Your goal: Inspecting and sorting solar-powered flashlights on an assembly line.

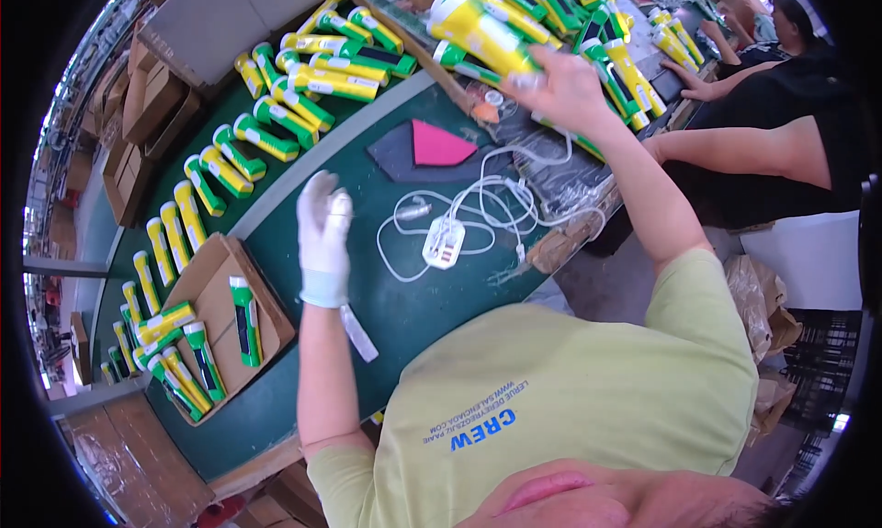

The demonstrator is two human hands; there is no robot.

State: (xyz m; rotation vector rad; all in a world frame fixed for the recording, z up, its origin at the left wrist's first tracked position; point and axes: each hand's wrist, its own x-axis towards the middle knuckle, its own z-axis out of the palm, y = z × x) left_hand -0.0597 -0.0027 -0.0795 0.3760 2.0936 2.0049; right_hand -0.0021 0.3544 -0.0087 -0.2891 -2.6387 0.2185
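Note:
My right hand (571, 89), bare and a little blurred, grips a yellow and green flashlight (482, 30) by its green end, with the wide white-rimmed head pointing to the upper left. It is held over the heap of flashlights at the far side. My left hand (323, 229), in a white glove, is over the green tabletop (386, 312) with fingers extended and nothing in them. To its right lies a white multi-port USB charger (443, 243) with tangled white cables. Beyond that sit a pink pad (441, 145) and a dark grey sheet (390, 153).
Several flashlights (264, 137) line the green belt at the left. An open cardboard box (268, 312) holding a few flashlights stands near the left forearm. At the far right, a heap of flashlights (542, 4) lies before a co-worker's arm (744, 147). Brown cartons (147, 96) stand behind the belt.

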